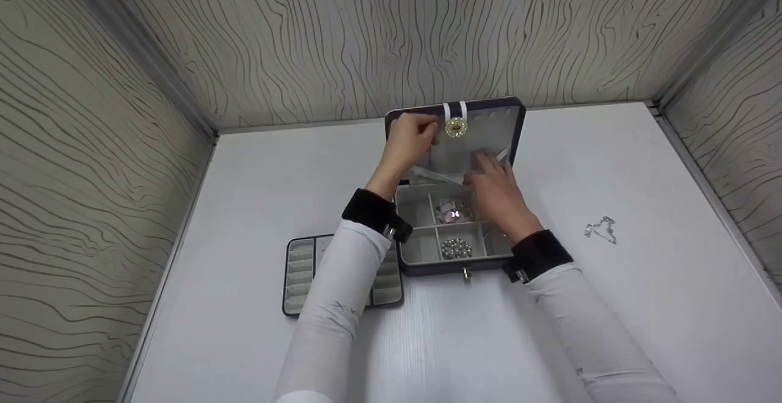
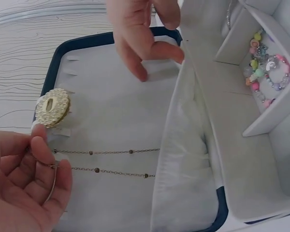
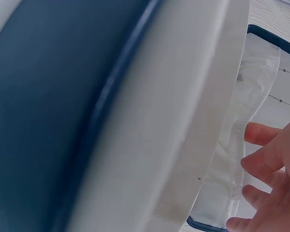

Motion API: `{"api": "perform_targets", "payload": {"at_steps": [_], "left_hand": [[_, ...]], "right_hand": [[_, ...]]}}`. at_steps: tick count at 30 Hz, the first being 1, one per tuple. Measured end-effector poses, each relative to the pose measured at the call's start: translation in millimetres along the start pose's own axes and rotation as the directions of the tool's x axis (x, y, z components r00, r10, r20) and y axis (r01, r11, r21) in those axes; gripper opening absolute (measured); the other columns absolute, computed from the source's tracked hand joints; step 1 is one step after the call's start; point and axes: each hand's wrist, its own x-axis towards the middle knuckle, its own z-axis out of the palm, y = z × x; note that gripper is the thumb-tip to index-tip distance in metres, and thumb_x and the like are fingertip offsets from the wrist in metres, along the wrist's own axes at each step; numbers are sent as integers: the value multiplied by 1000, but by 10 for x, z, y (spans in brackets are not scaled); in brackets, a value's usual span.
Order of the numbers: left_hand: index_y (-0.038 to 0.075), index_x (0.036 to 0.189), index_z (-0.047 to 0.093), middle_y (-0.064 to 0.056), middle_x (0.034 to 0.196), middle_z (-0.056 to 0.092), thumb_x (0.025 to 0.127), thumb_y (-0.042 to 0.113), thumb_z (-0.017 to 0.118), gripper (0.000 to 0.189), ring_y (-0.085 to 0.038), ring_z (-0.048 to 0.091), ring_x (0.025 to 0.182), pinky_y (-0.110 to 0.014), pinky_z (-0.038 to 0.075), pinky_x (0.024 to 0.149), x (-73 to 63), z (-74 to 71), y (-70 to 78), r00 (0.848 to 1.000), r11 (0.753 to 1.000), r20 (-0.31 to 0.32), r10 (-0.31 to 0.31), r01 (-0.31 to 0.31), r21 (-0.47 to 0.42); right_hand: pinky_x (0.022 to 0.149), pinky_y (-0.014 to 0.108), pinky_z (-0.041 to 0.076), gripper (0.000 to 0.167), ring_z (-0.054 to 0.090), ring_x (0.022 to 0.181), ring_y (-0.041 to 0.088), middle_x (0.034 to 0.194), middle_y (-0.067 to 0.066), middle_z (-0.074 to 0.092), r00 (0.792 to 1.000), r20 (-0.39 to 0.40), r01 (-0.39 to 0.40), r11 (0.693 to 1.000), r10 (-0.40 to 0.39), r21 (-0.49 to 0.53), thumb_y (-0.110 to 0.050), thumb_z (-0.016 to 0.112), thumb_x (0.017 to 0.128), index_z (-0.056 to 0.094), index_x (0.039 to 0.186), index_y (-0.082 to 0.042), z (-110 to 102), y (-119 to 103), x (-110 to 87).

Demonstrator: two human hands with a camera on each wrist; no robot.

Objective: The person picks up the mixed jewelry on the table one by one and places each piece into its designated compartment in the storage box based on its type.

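Up by the lid's top edge, my left hand pinches a thin beaded-chain necklace. Two strands of it run down the pale lid lining, and their lower ends are hidden behind the gathered white pocket. The fingertips of my right hand reach down to that pocket's elastic edge, fingers loosely spread and holding nothing. Both hands are over the raised lid of a dark blue jewelry box. A round gold ornament hangs from the lid's white strap, beside my left hand.
Colorful bead bracelets and a pearly beaded piece lie in the box's compartments. At the left, partly under my left arm, is a lined jewelry tray. A silver chain lies on the white table at the right.
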Motion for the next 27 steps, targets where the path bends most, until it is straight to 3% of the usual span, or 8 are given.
{"api": "perform_targets", "payload": {"at_steps": [2,11,16,19,22,27], "left_hand": [[1,117,70,-7,76,68,100,7,52,25,-15,63,65,-22,48,57,-5,25,-27,1000,1000,3,-4,4,-4],[-2,96,70,-4,68,64,99,4,51,20,-12,59,58,-22,46,55,-30,61,-138,999,1000,-45,9,-10,-28],[1,91,72,0,68,65,97,8,53,21,-11,56,57,-24,42,54,-30,92,-117,990,995,-142,-5,19,97],[8,95,75,1,73,67,96,13,58,18,-11,57,61,-28,44,57,-42,116,-111,976,968,-218,-15,69,240],[12,93,76,0,79,70,97,20,60,18,-13,61,64,-33,49,59,-61,144,-115,962,924,-274,4,101,370],[13,86,74,-2,79,72,97,24,62,19,-17,66,63,-36,52,56,-92,181,-140,953,854,-288,88,77,515]], "right_hand": [[110,64,18,24,23,143,40,150,21,36,1000,-3,2,1000,-2,-2,1,58,88,73,106,-3,1,-1,-1],[110,64,20,23,26,141,40,148,20,38,1000,-20,12,1000,-12,11,-2,54,92,72,106,-4,13,-2,-19],[110,63,20,26,26,141,41,149,21,37,1000,-12,7,1000,-7,16,0,54,90,72,108,-3,9,-4,-17],[110,63,21,26,26,140,41,149,21,37,1000,-5,4,1000,-4,17,1,54,89,72,108,-3,6,-5,-15],[110,63,20,27,26,140,41,149,21,36,1000,7,-2,1000,2,16,1,54,90,72,109,-3,4,-10,-12],[112,62,15,34,22,142,42,154,21,29,997,68,-25,999,24,25,3,65,82,70,115,-2,2,-19,-13]]}}
